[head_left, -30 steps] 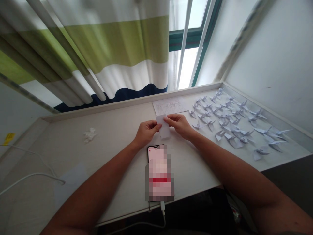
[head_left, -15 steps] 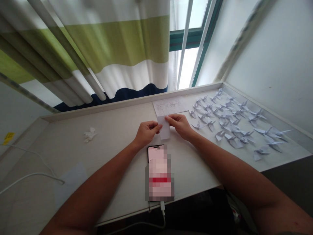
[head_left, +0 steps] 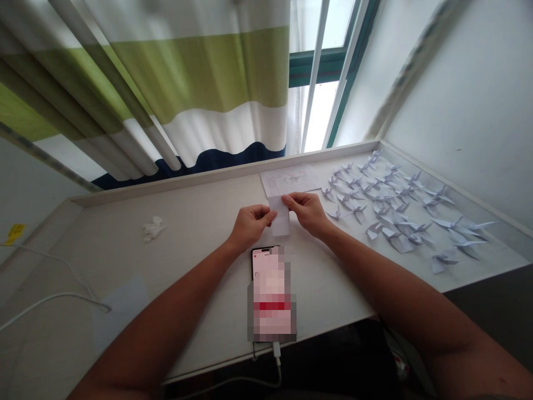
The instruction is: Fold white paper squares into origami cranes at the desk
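A small white paper strip [head_left: 281,222] lies folded lengthwise on the pale table [head_left: 195,244], held at its far end by both hands. My left hand [head_left: 249,224] pinches its left edge with thumb and fingers closed. My right hand [head_left: 307,212] pinches the top right corner the same way. Just behind the strip lies a printed sheet [head_left: 291,180].
Several folded paper cranes [head_left: 391,205] cover the right part of the table. A phone [head_left: 270,291] on a charging cable lies near the front edge. A crumpled white scrap [head_left: 153,228] sits at the left, with a white cable [head_left: 54,300] further left. A curtain [head_left: 166,83] and window stand behind.
The strip has sunk slightly and now sits a little lower between my fingers; both hands stay in almost the same spot.
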### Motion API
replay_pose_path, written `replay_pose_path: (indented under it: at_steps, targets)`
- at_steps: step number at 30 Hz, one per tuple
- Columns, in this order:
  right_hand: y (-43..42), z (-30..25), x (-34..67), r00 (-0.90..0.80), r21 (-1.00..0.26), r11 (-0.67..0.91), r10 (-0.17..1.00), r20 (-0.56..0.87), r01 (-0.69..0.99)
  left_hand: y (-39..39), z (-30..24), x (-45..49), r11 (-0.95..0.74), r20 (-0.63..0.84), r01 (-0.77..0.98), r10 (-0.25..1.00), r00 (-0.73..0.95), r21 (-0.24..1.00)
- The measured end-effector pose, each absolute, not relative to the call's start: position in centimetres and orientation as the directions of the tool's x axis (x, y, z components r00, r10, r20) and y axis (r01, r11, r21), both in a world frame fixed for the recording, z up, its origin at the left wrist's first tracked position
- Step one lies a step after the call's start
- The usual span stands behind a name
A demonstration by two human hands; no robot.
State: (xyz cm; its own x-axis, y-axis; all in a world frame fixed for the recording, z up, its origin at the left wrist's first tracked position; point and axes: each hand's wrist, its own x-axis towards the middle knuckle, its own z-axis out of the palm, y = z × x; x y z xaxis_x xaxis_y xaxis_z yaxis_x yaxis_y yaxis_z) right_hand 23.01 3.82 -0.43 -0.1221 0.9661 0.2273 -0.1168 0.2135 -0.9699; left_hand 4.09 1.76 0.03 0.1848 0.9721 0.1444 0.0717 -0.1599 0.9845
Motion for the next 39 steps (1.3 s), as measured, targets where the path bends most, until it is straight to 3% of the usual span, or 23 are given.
replay_pose_path:
  at_steps: [5, 10, 17, 28, 36, 39]
  targets:
    - [3.8, -0.6, 22.9, -0.154, -0.976, 0.182, 0.968, 0.199, -0.118, 1.8, 0.1, 4.1, -0.16, 0.146, 0.077, 0.975, 0.168, 0.984]
    - [3.4, -0.3, 22.6, -0.156, -0.967, 0.248, 0.959, 0.238, 0.05, 1.8, 0.2, 4.1, -0.173, 0.162, 0.077, 0.979, 0.126, 0.982]
    - [2.9, 0.1, 22.3, -0.191, -0.952, 0.269, 0.952, 0.24, 0.146, 1.8, 0.4, 3.9, -0.183, 0.177, 0.088, 0.982, 0.072, 0.979]
    - [2.7, -0.1, 22.1, -0.238, -0.939, 0.279, 0.944, 0.23, 0.201, 2.1, 0.2, 3.8, -0.158, 0.157, 0.013, 0.988, 0.007, 0.987]
    - [2.2, -0.9, 21.6, -0.252, -0.969, 0.167, 0.96, 0.118, 0.181, 2.1, 0.3, 4.0, -0.104, 0.102, -0.101, 0.994, -0.024, 0.989]
    - [2.0, -0.7, 21.7, -0.302, -0.954, 0.191, 0.946, 0.116, 0.231, 2.2, 0.3, 3.9, -0.091, 0.087, -0.118, 0.995, -0.037, 0.989]
